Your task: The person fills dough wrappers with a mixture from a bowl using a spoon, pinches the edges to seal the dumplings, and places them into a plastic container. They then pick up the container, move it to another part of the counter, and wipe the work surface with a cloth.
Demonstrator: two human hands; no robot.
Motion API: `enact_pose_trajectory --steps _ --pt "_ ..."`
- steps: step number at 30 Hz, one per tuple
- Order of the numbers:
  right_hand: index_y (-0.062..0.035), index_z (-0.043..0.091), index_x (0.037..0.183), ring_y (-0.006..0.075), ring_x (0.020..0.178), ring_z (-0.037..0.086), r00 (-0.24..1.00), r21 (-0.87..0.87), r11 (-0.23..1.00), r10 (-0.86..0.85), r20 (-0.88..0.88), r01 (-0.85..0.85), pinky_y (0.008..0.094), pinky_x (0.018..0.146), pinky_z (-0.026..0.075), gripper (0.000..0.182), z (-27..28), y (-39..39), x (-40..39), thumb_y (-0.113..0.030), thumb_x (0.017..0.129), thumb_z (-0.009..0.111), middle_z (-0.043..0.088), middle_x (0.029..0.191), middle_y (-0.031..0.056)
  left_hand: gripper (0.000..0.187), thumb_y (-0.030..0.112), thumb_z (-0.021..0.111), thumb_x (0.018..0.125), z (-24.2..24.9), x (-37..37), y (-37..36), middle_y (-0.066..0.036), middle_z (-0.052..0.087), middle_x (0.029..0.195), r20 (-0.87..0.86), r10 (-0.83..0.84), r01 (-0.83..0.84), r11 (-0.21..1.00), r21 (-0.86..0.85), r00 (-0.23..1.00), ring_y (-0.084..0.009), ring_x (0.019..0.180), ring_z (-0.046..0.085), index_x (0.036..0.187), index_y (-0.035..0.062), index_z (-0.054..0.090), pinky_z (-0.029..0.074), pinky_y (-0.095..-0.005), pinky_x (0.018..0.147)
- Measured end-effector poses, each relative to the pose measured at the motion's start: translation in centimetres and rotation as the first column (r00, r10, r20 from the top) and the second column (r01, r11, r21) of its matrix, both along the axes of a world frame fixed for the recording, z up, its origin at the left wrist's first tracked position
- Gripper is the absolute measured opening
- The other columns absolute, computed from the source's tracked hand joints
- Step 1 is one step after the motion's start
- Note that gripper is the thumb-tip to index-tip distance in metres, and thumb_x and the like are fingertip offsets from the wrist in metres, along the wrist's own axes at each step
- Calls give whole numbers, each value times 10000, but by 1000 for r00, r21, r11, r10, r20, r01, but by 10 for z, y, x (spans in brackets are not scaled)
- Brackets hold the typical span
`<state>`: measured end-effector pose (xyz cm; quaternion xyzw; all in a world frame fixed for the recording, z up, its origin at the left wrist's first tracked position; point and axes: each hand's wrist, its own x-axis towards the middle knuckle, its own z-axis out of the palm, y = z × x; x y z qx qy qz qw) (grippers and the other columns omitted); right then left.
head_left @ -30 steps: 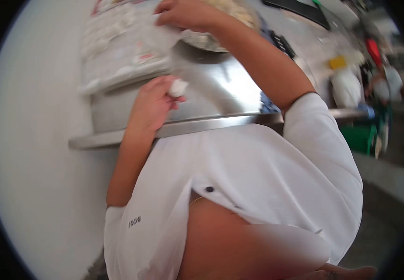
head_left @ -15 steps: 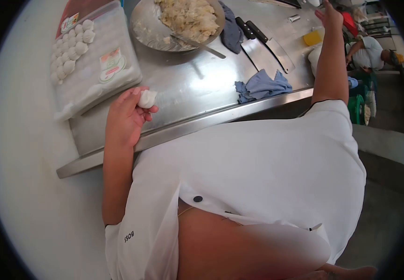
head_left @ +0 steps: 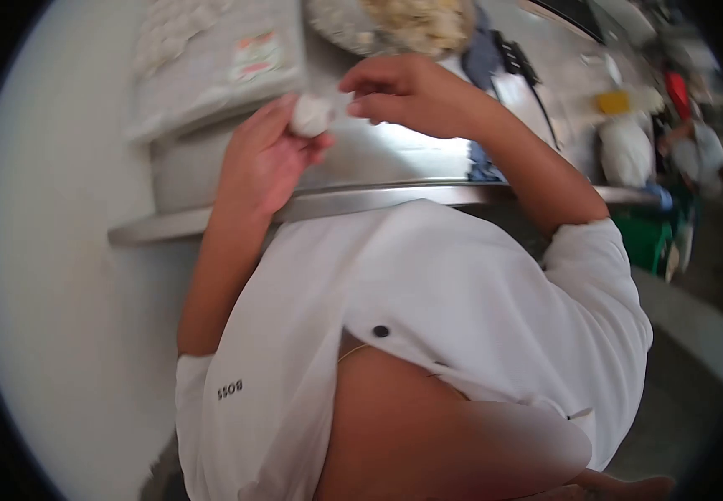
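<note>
My left hand [head_left: 259,159] is closed around a small white dumpling [head_left: 311,115], which sits between the thumb and fingers above the table's front part. Just right of it is my right hand [head_left: 420,93], thumb and fingers apart and pointing at the dumpling without touching it. Beyond my left hand lies a white plastic container [head_left: 202,92] with a label on its lid and rows of white dumplings [head_left: 169,33] on top, blurred. A metal bowl [head_left: 336,33] of pale, chunky filling [head_left: 424,25] stands at the back, partly cut off by the frame.
The steel table [head_left: 361,200] has a raised front edge close to my body. To the right are black-handled knives [head_left: 516,63], a blue cloth [head_left: 485,159], a yellow object [head_left: 613,102] and a white bag [head_left: 625,150]. Another person [head_left: 700,154] is at far right.
My right hand has swung in from the far right to beside the dumpling. My left hand, still holding it, appears further right and higher as the view has shifted.
</note>
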<state>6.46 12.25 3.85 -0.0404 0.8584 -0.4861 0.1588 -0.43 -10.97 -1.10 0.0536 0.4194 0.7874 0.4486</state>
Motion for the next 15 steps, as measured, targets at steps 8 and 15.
enact_pose_trajectory --steps 8,15 --pt "0 625 1179 105 939 613 974 -148 982 -144 -174 118 252 822 494 293 5 -16 -5 -144 925 651 655 1026 41 351 279 422 1038 19 3 11 -106 662 988 -74 22 -23 1000 -10 997 -197 809 653 1152 -8 588 487 -303 657" --pt "3 646 1037 101 888 599 977 -200 977 -110 -181 73 259 789 493 147 -5 -14 -5 -105 939 634 636 932 29 326 295 482 1022 21 10 21 -109 667 950 -101 21 -24 999 -34 995 -198 775 657 1073 -4 604 462 -293 630"
